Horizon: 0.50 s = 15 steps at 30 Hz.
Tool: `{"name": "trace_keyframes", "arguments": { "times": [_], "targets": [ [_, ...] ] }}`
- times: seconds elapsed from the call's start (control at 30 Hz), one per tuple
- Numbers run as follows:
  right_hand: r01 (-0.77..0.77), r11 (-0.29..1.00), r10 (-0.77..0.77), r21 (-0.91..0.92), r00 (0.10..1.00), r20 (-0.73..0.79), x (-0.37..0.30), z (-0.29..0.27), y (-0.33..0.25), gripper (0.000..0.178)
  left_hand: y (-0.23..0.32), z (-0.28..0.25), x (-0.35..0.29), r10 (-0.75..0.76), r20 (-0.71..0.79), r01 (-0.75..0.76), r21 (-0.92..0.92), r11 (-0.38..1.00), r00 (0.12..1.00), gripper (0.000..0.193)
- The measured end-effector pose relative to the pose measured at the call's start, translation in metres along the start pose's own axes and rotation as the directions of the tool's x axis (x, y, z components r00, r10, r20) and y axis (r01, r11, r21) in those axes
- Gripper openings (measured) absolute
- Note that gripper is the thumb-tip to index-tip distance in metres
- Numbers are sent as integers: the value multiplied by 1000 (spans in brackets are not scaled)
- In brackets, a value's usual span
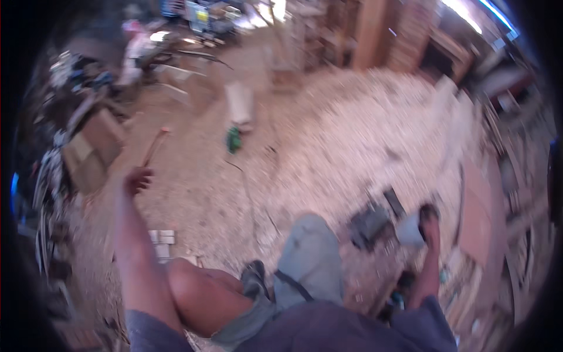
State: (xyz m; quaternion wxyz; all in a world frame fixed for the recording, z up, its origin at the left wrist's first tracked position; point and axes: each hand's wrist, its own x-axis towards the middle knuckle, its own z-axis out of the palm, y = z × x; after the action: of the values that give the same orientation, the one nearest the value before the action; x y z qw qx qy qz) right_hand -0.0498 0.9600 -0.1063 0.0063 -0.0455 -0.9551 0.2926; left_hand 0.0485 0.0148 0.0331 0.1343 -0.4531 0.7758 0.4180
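My left hand [139,180] is stretched forward at the left, above the dusty floor, fingers curled. A thin reddish-brown stick [155,146] runs up and away from it and looks gripped in those fingers, though motion smears them. Low at the right, my right hand [430,217] closes on the end of a pale grey, roughly cylindrical thing [409,230], whose kind I cannot make out. Beside that thing lie a dark blocky object [369,226] and a short black bar [394,202], both blurred.
Wood shavings [375,129] are heaped ahead and to the right. A pale sack-like thing [239,102] with a green object [233,141] lies mid-floor, near a thin cord [246,182]. Small pale blocks [164,237] lie near my knee; a cardboard box [88,155] stands left, boards [475,211] right.
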Motion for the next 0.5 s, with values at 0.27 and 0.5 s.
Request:
{"name": "trace_keyframes", "arguments": {
  "times": [0.27,0.5],
  "targets": [
    [-185,411,571,893,815,-94,-40,-12,-91,20,-6,-23,-4,91,-14,-89,106,990,996,53],
    [-180,407,446,895,895,-23,-48,69,-129,13,-2,-21,-16,24,10,-25,183,983,1000,74]
  ]
}}
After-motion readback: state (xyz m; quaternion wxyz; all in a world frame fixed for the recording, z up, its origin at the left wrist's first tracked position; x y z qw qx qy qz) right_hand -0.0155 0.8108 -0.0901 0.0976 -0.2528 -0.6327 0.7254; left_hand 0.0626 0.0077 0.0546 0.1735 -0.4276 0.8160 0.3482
